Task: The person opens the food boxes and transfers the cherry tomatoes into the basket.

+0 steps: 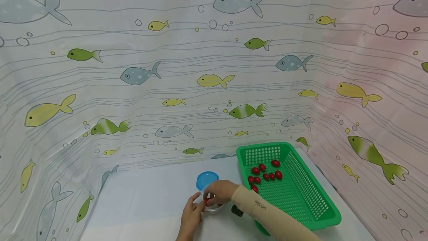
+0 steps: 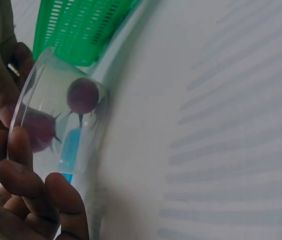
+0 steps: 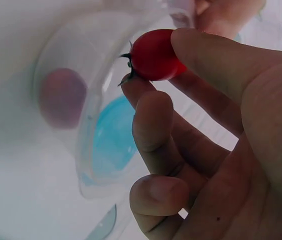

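Note:
Low in the head view, my left hand (image 1: 192, 211) pinches the rim of a clear plastic cup (image 2: 63, 65). My right hand (image 1: 222, 192) reaches over the cup's mouth. Between its thumb and fingertips it pinches a red cherry tomato (image 3: 156, 55) with a green calyx. That tomato is just inside the rim in the left wrist view. Another cherry tomato (image 2: 82, 95) lies inside the cup, seen through the cloudy wall. A round blue lid (image 1: 207, 180) lies on the table just behind the cup. My right hand hides part of the cup in the head view.
To the right stands a green plastic basket (image 1: 281, 202) with slotted walls, several cherry tomatoes (image 1: 272, 176) in its far left part. My right forearm crosses its near left side. A white cloth covers the table (image 1: 143, 192). A fish-patterned curtain (image 1: 187, 114) encloses the back and sides.

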Motion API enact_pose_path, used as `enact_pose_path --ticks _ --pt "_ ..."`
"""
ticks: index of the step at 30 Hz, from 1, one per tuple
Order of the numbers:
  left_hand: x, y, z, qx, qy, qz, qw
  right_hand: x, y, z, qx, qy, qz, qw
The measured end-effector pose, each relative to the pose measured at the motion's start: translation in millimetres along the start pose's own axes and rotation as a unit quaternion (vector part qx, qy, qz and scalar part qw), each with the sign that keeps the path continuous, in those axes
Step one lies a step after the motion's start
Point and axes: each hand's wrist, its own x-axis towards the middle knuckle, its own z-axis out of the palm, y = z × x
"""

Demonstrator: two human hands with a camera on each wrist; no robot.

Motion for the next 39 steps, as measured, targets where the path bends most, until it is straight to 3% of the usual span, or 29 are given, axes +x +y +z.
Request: enact_pose_path --ticks 3,10,19,26,39 --pt "-0.6 0.1 -0.4 -0.001 -0.002 0.003 1.0000 -4.7 -1.8 -5.9 0.030 0.001 0.010 0.9995" --pt "-0.6 1.3 0.8 0.000 0.006 -0.008 1.0000 -15.7 2.1 -21.4 0.011 0.044 0.006 0.9990" --pt "0.1 0.6 2.5 -0.004 0.011 -0.006 0.9999 -27.5 15.7 -36.2 0.048 0.078 -0.021 0.9956" --pt "0.1 0.9 2.4 0.003 0.015 -0.006 0.9999 -38.5 26.3 -50.5 0.051 0.115 -0.018 0.9919" --pt "-0.2 1.1 5.3 0.009 0.035 -0.019 0.9992 -67.4 50.5 -68.7 0.058 0.223 -0.027 0.9728"
